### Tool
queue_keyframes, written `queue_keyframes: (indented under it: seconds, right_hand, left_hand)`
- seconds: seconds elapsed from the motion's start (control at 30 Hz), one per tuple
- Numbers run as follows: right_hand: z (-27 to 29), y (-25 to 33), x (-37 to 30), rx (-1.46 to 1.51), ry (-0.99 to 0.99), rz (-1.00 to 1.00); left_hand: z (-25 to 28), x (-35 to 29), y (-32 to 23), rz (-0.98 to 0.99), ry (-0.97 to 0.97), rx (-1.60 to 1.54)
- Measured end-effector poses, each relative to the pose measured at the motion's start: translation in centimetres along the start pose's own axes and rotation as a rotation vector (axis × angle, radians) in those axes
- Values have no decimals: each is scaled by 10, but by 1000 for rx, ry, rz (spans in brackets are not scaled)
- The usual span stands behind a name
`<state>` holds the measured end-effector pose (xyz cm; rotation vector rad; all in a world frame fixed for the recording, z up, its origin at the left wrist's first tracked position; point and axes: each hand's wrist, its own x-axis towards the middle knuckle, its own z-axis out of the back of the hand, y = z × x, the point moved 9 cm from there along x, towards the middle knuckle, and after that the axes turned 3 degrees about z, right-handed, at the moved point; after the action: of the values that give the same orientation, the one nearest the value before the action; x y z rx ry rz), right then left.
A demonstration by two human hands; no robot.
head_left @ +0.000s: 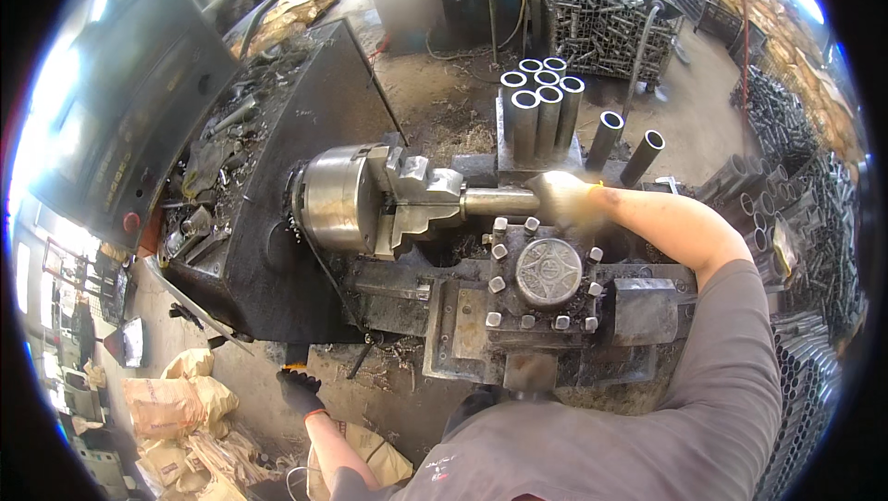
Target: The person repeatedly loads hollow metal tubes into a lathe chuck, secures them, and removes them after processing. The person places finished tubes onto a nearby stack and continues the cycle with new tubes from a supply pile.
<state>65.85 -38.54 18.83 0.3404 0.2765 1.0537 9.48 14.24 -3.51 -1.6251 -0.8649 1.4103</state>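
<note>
— In front of the round, shiny steel chuck [338, 200], which step is in hand?

— Loading or unloading, I'd judge: the short, smooth grey steel tube [498, 202] lies level, its left end at the chuck's stepped jaws, its right end in the right hand [566, 196]. Whether the jaws bite on it, I cannot tell.

— How are the hands set?

— The right looks closed around the tube's end, though glare and blur hide its fingers. The left hand [302, 392], in a dark glove, is low beside the machine, well apart from the tube and near a small orange patch [294, 367]; I cannot tell whether it pinches anything.

— What does the next move call for?

— Probably a tube held in line with the chuck, and knuckles clear of the dark, square metal tool post [548, 272] just on the wearer's side.
</note>
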Motion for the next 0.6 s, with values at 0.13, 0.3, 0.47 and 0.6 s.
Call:
queue_keyframes:
  seconds: [0.13, 0.3, 0.47, 0.6]
  right_hand:
    - [-2, -1, -1, 26, 64, -36]
    - [-7, 5, 10, -107, 117, -134]
    - [2, 47, 51, 384, 66, -59]
    - [2, 42, 64, 145, 399, -209]
  left_hand:
    - [0, -1, 4, 151, 76, -213]
    - [0, -9, -1, 220, 24, -70]
    - [-11, -16, -8, 302, 54, -191]
    - [-7, -23, -3, 342, 42, -164]
